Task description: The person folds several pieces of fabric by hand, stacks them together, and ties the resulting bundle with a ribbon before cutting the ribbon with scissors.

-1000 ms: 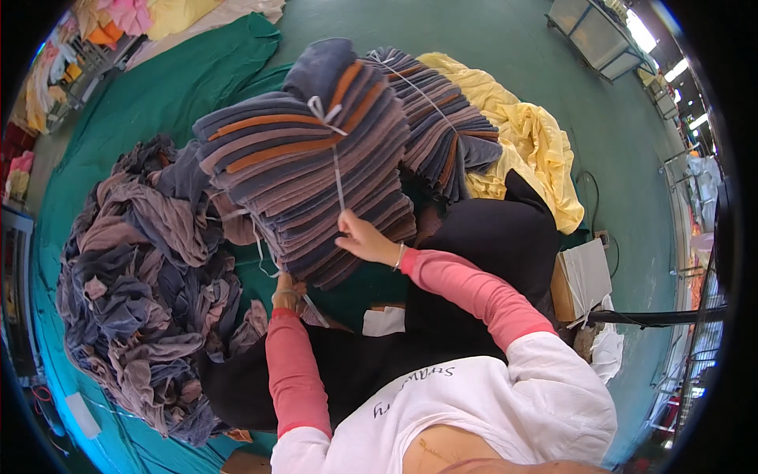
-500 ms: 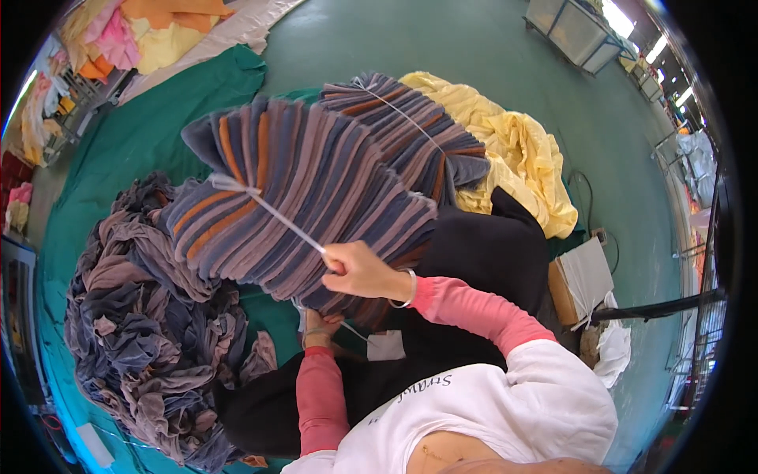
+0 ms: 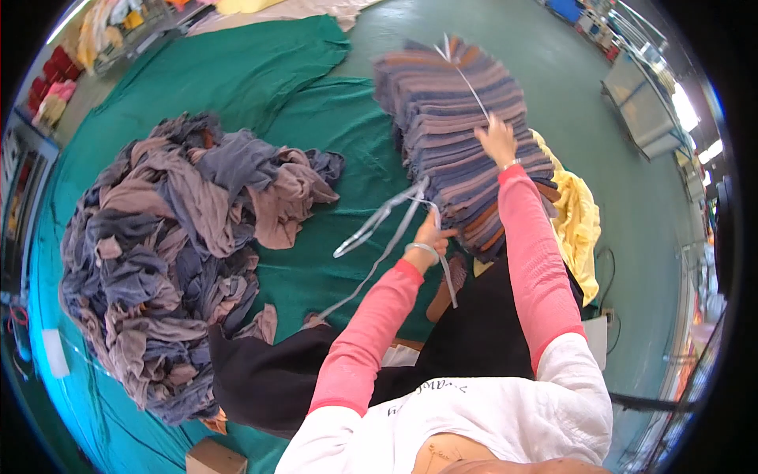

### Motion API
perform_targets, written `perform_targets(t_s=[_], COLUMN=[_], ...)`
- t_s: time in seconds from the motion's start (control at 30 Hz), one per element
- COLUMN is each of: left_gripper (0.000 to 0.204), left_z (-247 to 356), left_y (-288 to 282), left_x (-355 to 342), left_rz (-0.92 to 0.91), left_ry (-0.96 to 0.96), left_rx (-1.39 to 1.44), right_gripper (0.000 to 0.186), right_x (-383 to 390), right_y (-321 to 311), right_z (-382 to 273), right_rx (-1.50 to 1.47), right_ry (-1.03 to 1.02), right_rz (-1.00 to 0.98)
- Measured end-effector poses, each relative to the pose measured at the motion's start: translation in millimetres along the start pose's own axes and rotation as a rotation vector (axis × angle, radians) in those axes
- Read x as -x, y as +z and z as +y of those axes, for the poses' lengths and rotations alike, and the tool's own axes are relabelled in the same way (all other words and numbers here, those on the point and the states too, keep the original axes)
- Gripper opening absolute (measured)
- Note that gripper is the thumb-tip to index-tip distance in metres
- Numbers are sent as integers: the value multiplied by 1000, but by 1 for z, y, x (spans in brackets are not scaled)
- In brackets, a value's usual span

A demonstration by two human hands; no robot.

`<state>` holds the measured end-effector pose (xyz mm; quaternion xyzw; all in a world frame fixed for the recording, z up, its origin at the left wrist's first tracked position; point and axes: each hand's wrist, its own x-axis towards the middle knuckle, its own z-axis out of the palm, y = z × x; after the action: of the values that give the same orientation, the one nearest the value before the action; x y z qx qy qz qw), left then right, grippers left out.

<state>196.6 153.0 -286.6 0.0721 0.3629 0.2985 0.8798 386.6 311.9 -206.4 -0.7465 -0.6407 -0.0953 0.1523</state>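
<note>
A bundle of folded grey, mauve and orange fabric (image 3: pixel 450 142), tied with white strips, is at the upper right, somewhat blurred. My right hand (image 3: pixel 498 141) is closed on the white strip (image 3: pixel 474 88) across its top. My left hand (image 3: pixel 430 236) is closed at the bundle's lower end among loose white ties (image 3: pixel 371 223), whose strands hang down toward my black-clad legs. Whether its fingers hold the ties, the fabric or both is hard to tell.
A crumpled heap of grey and mauve cloth (image 3: pixel 158 253) lies left on a green sheet (image 3: pixel 205 71). Yellow fabric (image 3: pixel 580 229) is beside the bundle. Wheeled bins (image 3: pixel 639 110) stand on the floor at upper right. A cardboard box (image 3: pixel 215 458) sits at bottom left.
The bundle in my hands has moved from the middle to the upper right, away from the cloth heap. Both my hands have moved right and forward with it, uncovering the green sheet.
</note>
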Motion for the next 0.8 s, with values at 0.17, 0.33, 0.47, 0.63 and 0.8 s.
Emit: perform_targets(t_s=[0.17,0.33,0.47,0.63,0.8], left_gripper=[38,30,28,20,19], left_z=[-25,27,63,61,60], left_y=[-52,-90,-61,-2,23], left_x=[27,94,157,222,290], left_rz=[10,219,478,521,539], left_ry=[-77,280,806,1025,1334], left_rx=[-652,-1207,-1616,-1543,-1353], right_gripper=[67,64,57,76,37], right_x=[24,8,15,138,159], right_y=[33,2,-52,-120,-105], right_z=[20,-28,-54,-172,-187], right_rx=[248,282,440,-887,-1142], right_ry=[-36,-53,-458,-851,-883], right_rz=[-181,-513,-643,-1063,-1284])
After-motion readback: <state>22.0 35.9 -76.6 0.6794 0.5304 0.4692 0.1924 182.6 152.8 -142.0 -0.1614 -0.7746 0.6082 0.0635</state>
